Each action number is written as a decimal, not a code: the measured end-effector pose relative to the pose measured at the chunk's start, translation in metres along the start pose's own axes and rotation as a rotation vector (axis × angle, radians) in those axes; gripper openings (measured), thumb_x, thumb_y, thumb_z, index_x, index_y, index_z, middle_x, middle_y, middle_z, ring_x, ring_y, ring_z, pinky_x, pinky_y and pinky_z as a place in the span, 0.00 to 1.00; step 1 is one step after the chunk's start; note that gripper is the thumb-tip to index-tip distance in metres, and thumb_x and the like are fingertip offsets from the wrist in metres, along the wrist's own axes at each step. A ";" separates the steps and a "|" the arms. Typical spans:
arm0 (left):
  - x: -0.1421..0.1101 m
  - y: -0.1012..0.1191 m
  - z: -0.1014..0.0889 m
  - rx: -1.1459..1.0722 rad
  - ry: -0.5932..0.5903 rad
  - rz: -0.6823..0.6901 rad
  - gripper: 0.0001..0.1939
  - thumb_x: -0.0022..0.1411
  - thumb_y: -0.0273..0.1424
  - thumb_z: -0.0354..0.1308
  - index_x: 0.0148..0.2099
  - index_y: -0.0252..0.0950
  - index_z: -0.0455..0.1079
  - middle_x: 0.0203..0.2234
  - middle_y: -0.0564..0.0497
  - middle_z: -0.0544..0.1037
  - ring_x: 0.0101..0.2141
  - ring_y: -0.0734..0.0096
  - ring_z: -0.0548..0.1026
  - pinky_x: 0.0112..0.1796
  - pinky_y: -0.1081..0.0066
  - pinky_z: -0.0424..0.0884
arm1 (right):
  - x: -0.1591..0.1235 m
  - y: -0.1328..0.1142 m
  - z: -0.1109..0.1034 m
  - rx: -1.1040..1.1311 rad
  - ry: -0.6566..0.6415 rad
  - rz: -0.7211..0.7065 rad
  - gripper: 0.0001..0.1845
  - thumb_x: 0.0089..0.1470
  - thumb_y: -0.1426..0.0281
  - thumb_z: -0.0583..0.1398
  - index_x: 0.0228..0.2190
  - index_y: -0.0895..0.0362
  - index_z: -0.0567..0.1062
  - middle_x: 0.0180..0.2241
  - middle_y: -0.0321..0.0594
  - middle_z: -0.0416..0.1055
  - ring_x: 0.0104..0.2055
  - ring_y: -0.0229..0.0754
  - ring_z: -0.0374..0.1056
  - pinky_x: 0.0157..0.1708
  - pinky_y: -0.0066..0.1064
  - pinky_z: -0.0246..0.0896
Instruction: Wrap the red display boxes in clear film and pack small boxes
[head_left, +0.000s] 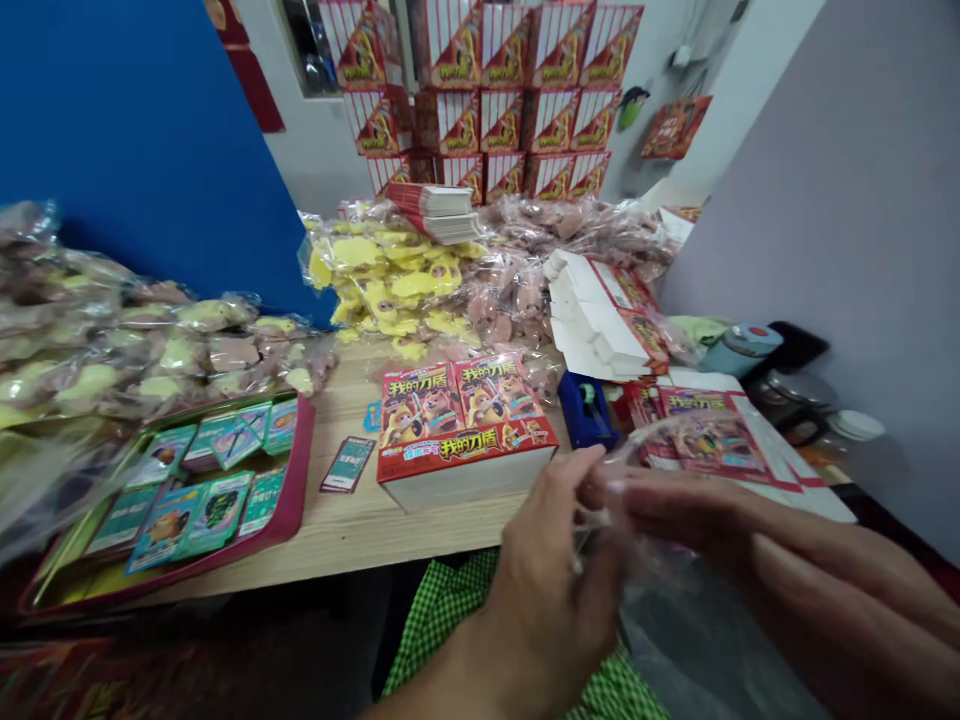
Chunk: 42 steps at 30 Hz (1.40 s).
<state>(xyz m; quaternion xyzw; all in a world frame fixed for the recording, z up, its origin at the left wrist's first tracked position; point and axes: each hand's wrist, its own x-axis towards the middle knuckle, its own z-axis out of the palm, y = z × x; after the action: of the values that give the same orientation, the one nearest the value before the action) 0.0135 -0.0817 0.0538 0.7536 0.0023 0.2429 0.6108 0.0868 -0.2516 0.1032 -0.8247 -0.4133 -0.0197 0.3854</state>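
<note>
Both hands meet at the lower right over a clear plastic bag, whose film hangs below them and is partly blurred. My left hand has its fingers closed on the bag's edge. On the other side, my right hand pinches the film, its fingertips close to the left ones. Just beyond the left hand, a red and white printed box lies on the wooden table with its two illustrated panels facing up. A small stack of cards lies left of that box.
A red-rimmed tray of green cards stands at left. Bagged yellow figures and brown ones are heaped behind the box. A blue tape dispenser, flat cartons and a light-blue bottle are at right. Stacked boxes rise behind.
</note>
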 end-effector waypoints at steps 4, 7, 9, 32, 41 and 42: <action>0.003 0.005 -0.033 -0.162 -0.014 -0.145 0.17 0.70 0.27 0.52 0.59 0.41 0.67 0.43 0.47 0.79 0.37 0.69 0.77 0.40 0.69 0.77 | 0.027 -0.006 -0.001 0.007 0.165 -0.097 0.29 0.67 0.67 0.57 0.67 0.44 0.63 0.66 0.41 0.62 0.67 0.56 0.60 0.64 0.51 0.62; 0.006 0.009 -0.046 -0.264 -0.054 -0.191 0.12 0.68 0.27 0.53 0.53 0.39 0.68 0.34 0.50 0.77 0.31 0.72 0.73 0.32 0.73 0.73 | 0.059 -0.002 0.001 -0.125 0.097 -0.265 0.32 0.63 0.68 0.59 0.66 0.53 0.62 0.65 0.48 0.62 0.68 0.59 0.56 0.65 0.54 0.56; 0.008 0.010 -0.051 -0.283 -0.069 -0.200 0.09 0.67 0.29 0.55 0.49 0.38 0.69 0.31 0.51 0.77 0.29 0.72 0.73 0.31 0.73 0.72 | 0.075 0.003 0.003 -0.099 -0.006 -0.247 0.17 0.64 0.67 0.58 0.53 0.56 0.73 0.51 0.48 0.74 0.55 0.54 0.69 0.53 0.46 0.67; 0.018 0.016 -0.103 -0.553 0.258 -0.662 0.19 0.47 0.38 0.79 0.39 0.34 0.82 0.29 0.46 0.85 0.29 0.73 0.83 0.30 0.82 0.77 | 0.069 0.038 -0.013 0.366 -0.315 0.100 0.26 0.68 0.51 0.56 0.25 0.55 0.72 0.23 0.36 0.65 0.24 0.37 0.59 0.22 0.28 0.53; 0.012 0.002 -0.079 -0.560 0.246 -0.622 0.18 0.55 0.39 0.74 0.43 0.33 0.81 0.34 0.45 0.86 0.33 0.75 0.83 0.37 0.82 0.78 | 0.058 0.033 0.010 -0.490 0.256 -0.162 0.08 0.65 0.67 0.55 0.41 0.56 0.74 0.40 0.49 0.74 0.45 0.57 0.67 0.45 0.47 0.57; 0.011 0.001 -0.076 -0.560 0.230 -0.632 0.18 0.55 0.38 0.74 0.44 0.33 0.81 0.35 0.45 0.86 0.33 0.74 0.83 0.37 0.81 0.78 | 0.058 0.019 0.017 -0.490 0.245 -0.245 0.08 0.65 0.72 0.54 0.42 0.56 0.73 0.43 0.50 0.73 0.48 0.57 0.66 0.47 0.48 0.56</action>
<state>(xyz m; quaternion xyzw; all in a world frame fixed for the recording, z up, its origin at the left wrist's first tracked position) -0.0052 -0.0085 0.0695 0.4894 0.2347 0.1175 0.8316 0.1336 -0.2090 0.0995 -0.8286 -0.4432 -0.2645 0.2168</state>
